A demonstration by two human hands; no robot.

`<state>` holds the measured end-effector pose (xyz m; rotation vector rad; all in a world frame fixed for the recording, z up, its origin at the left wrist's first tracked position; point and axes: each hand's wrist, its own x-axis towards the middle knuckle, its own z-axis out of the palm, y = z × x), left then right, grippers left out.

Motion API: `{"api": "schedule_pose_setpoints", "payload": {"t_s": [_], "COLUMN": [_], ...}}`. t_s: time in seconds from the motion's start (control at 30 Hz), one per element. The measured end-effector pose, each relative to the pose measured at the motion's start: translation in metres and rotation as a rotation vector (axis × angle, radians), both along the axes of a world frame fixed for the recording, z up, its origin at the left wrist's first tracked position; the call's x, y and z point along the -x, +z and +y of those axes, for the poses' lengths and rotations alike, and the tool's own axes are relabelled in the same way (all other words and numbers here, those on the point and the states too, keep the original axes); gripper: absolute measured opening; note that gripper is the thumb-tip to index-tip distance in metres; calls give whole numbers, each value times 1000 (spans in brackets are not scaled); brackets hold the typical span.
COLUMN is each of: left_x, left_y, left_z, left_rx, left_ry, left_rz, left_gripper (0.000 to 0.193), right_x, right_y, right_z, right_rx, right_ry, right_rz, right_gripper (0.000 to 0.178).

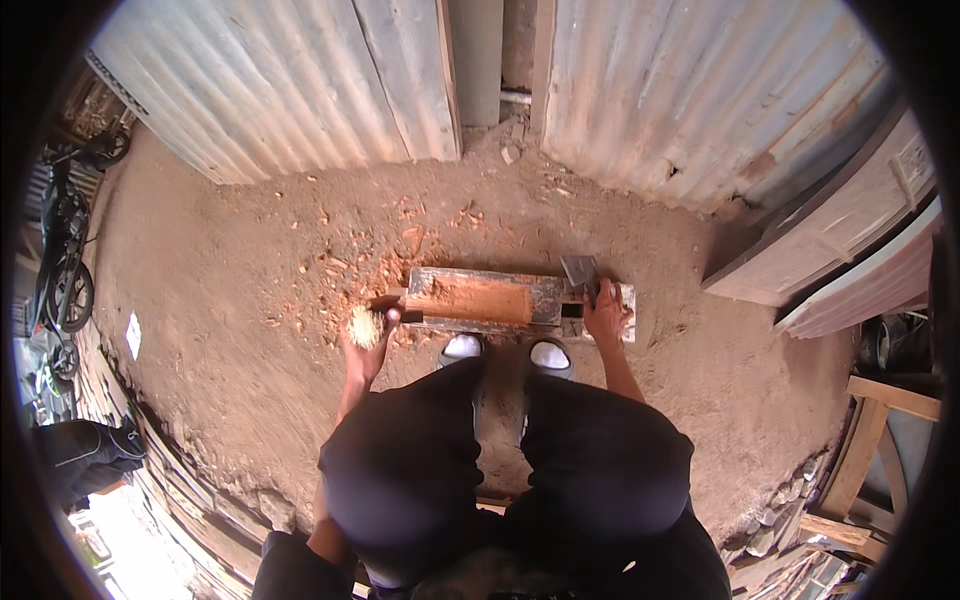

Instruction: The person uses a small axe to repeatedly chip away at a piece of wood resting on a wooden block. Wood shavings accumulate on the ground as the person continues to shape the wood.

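A long wooden block (480, 298) with a reddish-orange hollowed or worn middle lies across the ground in front of my feet. My left hand (362, 345) is at its left end, closed around a brush-like thing with a round tuft of pale bristles (367, 326). My right hand (606, 312) is at the block's right end, its fingers closed on a tool with a flat, dark, squarish blade (578, 268). The blade stands tilted over the block's far edge. The tool's handle is hidden by my fingers.
Reddish wood chips (335, 265) litter the dirt floor left of and beyond the block. Corrugated metal sheets (290, 80) stand at the back. Curved wooden panels (830, 210) lean on the right, above a wooden frame (860, 450). A motorcycle (65, 240) stands far left.
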<state>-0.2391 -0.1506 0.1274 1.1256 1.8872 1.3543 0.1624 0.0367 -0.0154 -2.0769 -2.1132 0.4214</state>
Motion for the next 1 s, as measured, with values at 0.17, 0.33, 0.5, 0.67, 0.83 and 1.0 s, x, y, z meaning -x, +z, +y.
{"api": "schedule_pose_setpoints", "payload": {"t_s": [0.17,0.33,0.5,0.67,0.83,1.0], "left_x": [13,17,37,31,49,52], "left_y": [3,25,77,96,112,84], "left_z": [-30,-60,-85,-88,-87,-10], "left_rx": [-80,-96,-58,1,-72,13], "left_ry": [129,323,410,499,449,-105], "left_rz": [-171,-151,-205,-284,-253,-500], "left_gripper": [25,26,33,27,22,17], "right_x": [-10,-57,-67,-91,-62,-63], "right_y": [3,44,118,133,145,105], "right_z": [-18,-28,-80,-102,-100,-70], "right_rx": [-85,-263,-95,23,202,90], "right_ry": [-94,-166,-317,-225,-193,176], "right_rz": [8,409,859,933,1001,847], "right_gripper": [54,53,39,37,44,46]}}
